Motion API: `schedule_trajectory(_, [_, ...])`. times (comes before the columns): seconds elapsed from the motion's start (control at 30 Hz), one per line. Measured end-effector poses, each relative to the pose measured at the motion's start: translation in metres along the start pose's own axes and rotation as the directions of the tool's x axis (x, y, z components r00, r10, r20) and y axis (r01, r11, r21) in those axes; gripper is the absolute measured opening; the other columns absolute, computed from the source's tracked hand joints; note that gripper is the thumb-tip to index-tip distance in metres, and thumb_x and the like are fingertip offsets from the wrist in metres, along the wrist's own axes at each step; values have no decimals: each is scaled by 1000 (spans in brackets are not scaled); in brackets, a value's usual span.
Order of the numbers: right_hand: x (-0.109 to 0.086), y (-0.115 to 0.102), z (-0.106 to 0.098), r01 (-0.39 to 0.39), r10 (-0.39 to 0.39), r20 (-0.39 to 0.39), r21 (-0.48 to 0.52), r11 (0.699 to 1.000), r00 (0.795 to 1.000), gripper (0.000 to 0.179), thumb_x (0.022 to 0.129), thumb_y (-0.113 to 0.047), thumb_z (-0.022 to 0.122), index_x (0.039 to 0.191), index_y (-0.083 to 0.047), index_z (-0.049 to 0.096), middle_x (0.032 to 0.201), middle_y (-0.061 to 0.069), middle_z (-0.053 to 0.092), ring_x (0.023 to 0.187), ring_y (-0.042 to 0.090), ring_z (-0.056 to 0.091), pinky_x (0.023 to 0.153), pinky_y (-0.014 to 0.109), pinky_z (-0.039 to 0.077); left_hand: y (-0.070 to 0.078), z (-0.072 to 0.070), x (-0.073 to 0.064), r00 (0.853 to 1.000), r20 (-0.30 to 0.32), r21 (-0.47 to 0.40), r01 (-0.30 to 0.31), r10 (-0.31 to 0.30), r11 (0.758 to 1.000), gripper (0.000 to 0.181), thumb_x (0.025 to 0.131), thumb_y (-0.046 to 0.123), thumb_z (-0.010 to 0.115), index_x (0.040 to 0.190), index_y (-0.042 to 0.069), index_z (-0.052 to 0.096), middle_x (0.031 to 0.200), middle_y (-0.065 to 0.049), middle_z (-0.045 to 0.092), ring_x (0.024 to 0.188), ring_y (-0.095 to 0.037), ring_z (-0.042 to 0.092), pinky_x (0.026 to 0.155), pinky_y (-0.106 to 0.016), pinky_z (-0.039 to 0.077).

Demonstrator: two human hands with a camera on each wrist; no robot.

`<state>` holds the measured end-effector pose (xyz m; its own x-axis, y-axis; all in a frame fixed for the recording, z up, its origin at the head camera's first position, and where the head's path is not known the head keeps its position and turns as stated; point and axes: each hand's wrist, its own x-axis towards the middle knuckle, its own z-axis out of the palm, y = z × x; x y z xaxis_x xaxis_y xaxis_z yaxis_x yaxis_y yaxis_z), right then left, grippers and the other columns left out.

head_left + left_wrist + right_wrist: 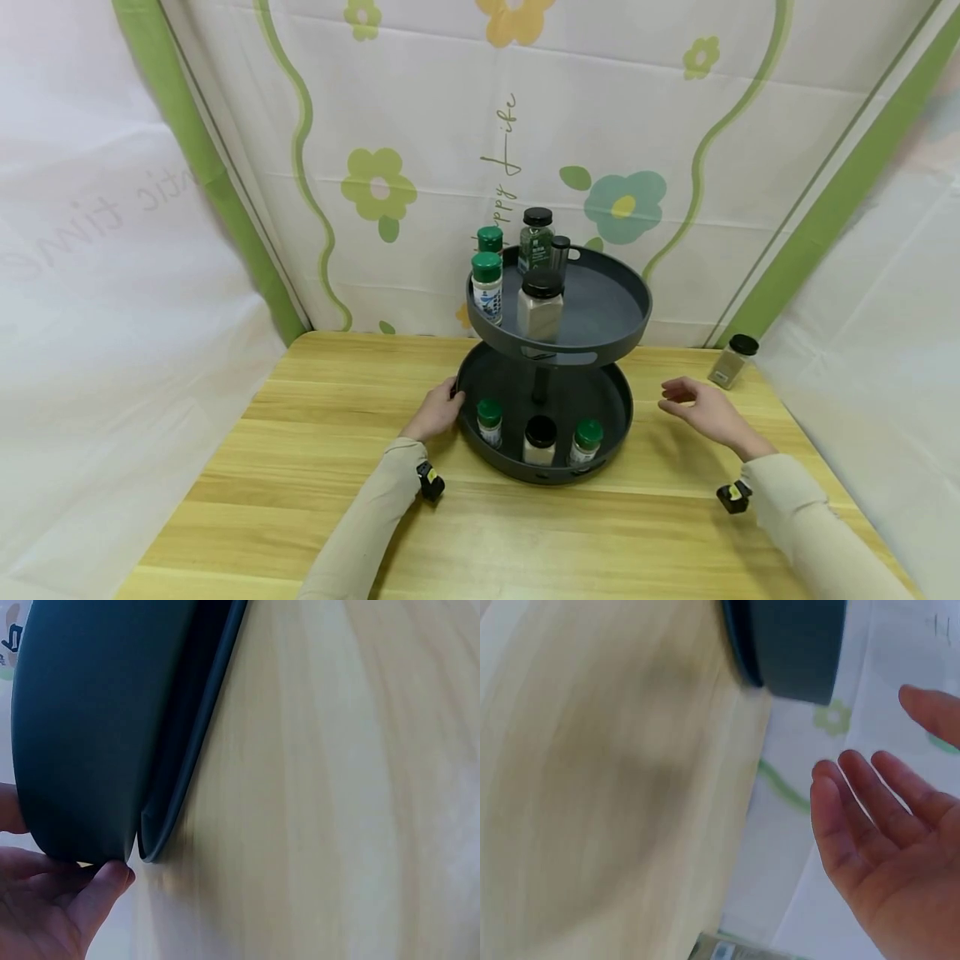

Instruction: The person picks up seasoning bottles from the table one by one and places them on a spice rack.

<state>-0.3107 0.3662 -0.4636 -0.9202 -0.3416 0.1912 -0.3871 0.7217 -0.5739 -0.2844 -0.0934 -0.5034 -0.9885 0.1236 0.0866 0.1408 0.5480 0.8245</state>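
A dark grey two-tier spice rack [600, 304] stands near the table's back edge. My left hand [437, 412] grips the left side of its lower tray [570, 392]; thumb and fingers pinch the rim in the left wrist view. My right hand [705, 408] is off the rack's right side, fingers apart and slightly bent, holding nothing. Nearest to it is a black-lidded spice jar [727, 368] on the table. On the lower tray stand two green-capped jars [490, 423] and a black-capped jar [540, 442]. Several bottles, including a black-capped beige jar [540, 312], stand on the upper tray's left half.
The wooden table [315, 467] reaches back to a white fabric curtain [435, 100] with flower prints. White fabric also hangs on both sides. The upper tray overhangs the back of the lower one.
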Motion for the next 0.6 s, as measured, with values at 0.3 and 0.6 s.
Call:
schedule_trajectory(0.3, [0,22,-10,-79,79,-71,-2,997,994,52,95,-29,58,126,12,49,114,30,58,102,43,57,80,49,49,2,-4,-2,1000,16,8,10,-10,1000,44,102,13,39,141,-5,36,133,-25,49,86,-22,58,76,-35,46])
schedule_trajectory(0.6, [-3,41,-20,-141,141,-68,-3,990,988,56,97,-31,53,129,14,44,120,34,53,107,47,52,83,53,47,3,-5,-4,999,46,-23,21,-20,1000,43,102,13,39,142,-5,35,120,-23,56,57,-18,53,59,-32,46])
